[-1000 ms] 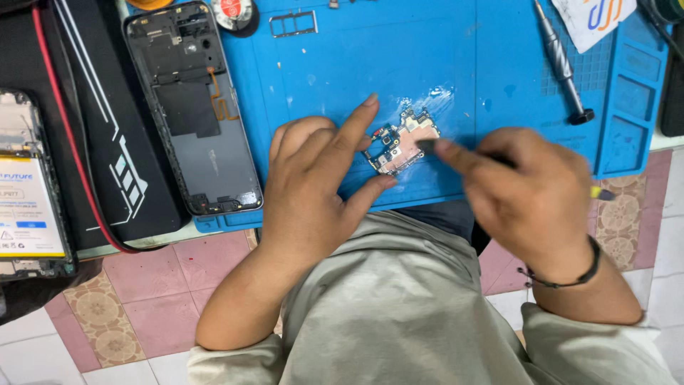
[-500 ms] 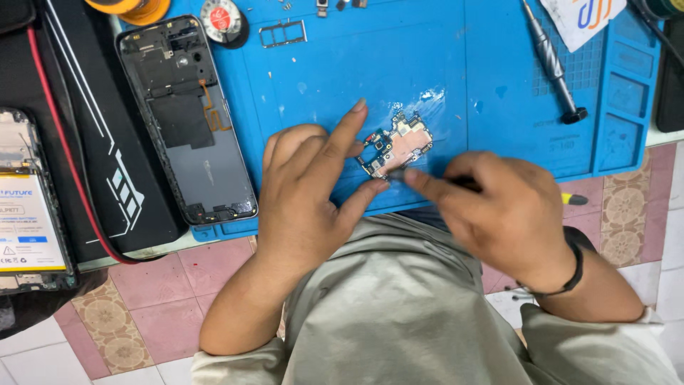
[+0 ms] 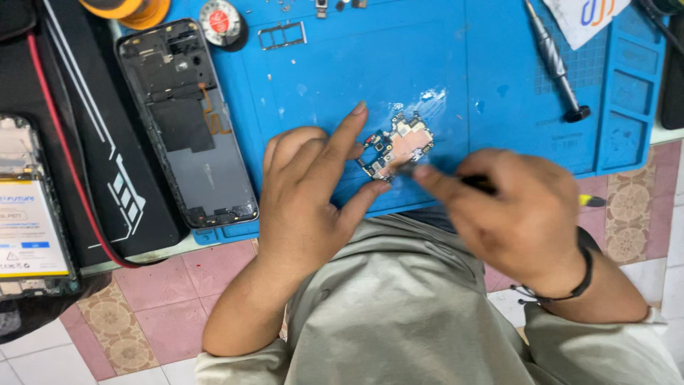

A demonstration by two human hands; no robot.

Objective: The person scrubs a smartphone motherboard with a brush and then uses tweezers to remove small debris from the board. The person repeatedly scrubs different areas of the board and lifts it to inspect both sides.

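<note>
1. A blue work mat (image 3: 442, 64) covers the surface, with moulded compartments along its right edge.
2. An opened phone frame (image 3: 187, 121) lies on the mat's left part, its insides facing up.
3. A metal screwdriver (image 3: 558, 64) lies tilted on the mat's right part.
4. A small card tray (image 3: 283, 36) lies near the mat's top edge, beside a round red-and-white disc (image 3: 221, 21).
5. An orange tape roll (image 3: 125, 8) sits at the top edge.
6. A black pad with a red cable (image 3: 60, 135) lies left of the mat.
7. A second opened phone with its battery (image 3: 28, 221) showing rests at the far left.
8. Pink patterned floor tiles (image 3: 121, 314) show below.
</note>
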